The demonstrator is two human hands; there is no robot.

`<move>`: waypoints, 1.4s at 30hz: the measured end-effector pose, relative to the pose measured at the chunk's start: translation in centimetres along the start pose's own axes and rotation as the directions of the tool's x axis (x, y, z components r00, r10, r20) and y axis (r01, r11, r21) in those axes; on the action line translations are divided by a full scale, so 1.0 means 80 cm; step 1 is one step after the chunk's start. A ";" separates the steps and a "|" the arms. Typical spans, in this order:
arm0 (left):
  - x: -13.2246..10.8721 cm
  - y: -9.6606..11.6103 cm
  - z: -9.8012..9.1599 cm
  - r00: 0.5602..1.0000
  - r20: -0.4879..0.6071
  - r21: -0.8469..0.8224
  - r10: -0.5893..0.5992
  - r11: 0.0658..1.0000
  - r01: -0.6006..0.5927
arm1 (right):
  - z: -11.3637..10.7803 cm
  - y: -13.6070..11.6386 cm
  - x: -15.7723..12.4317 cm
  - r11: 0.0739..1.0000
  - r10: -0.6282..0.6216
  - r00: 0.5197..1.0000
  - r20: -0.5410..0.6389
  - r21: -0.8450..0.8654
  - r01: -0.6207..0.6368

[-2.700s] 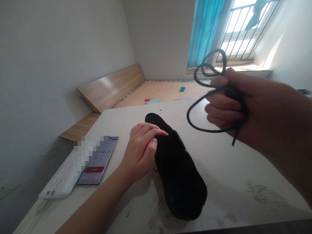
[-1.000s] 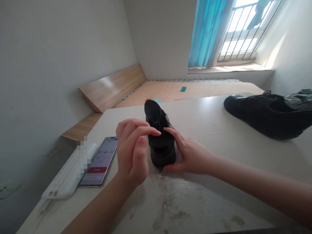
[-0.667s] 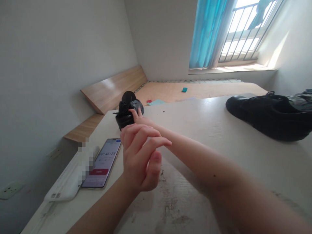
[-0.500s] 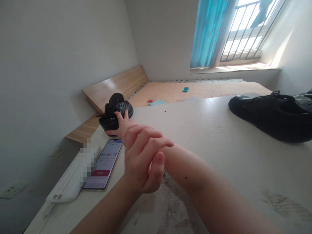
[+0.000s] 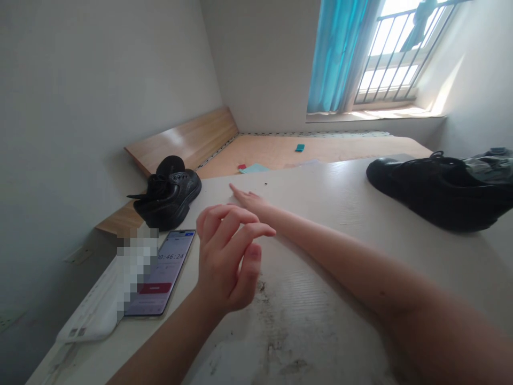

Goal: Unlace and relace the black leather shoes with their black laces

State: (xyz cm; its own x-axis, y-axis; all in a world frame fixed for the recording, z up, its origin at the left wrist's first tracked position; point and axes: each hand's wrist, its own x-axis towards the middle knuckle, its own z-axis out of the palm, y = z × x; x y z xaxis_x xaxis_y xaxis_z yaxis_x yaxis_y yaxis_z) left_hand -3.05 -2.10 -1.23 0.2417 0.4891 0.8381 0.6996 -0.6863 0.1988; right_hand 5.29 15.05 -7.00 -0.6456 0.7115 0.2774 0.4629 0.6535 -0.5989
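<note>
Neither hand holds anything. My right hand [image 5: 249, 200] is stretched out flat and open across the desk [image 5: 441, 278], low over the surface, with the fingers pointing away from me and to the left. My left hand [image 5: 224, 256] is raised in front of me, empty, its fingers loosely curled and the thumb apart from them in a narrow opening. Just beyond it, near the far left edge of the desk, stands a black lace-up shoe [image 5: 168, 200]. Its long axis runs away from me and slightly to the right, and a lace end [image 5: 138, 195] sticks out to the left. I cannot tell which end is the toe. The shoe lies to the left of both hands. In view my left hand is the nearer of the 2, though my right fingertips [image 5: 236, 189] sit lower, closer to the desk. A second black shoe [image 5: 433, 195] lies well off to the right. A phone [image 5: 172, 272] nearer me shows 00:46:24.
</note>
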 end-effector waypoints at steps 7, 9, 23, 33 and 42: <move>-0.002 0.007 0.009 0.994 0.104 -0.034 0.021 0.999 -0.017 | -0.132 0.097 -0.187 0.881 0.091 0.969 -0.232 -0.435 -0.187; -0.003 0.009 0.010 0.992 0.126 -0.047 0.025 0.999 -0.020 | -0.171 0.101 -0.250 0.808 0.006 0.947 -0.322 -0.556 -0.194; -0.010 0.007 0.024 0.964 0.264 -0.050 -0.027 0.998 0.042 | -0.277 0.115 -0.372 0.820 0.297 0.665 -0.685 -0.175 -0.546; -0.008 0.005 0.024 0.949 0.300 -0.039 -0.098 0.993 0.114 | -0.151 -0.015 -0.304 0.977 0.103 0.902 -0.419 -0.130 -0.172; -0.012 -0.011 0.027 0.868 0.354 -0.184 -0.348 0.884 0.429 | -0.066 -0.128 -0.272 0.979 -0.191 0.955 -0.226 -0.112 0.169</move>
State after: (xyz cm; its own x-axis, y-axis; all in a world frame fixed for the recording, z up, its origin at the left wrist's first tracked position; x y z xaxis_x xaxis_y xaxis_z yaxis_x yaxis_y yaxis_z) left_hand -2.47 -0.80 -3.28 0.2046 0.8538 0.4787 0.5983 -0.4962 0.6292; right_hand 17.79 -5.75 -2.91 -0.5677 0.6135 0.5489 0.4122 0.7890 -0.4556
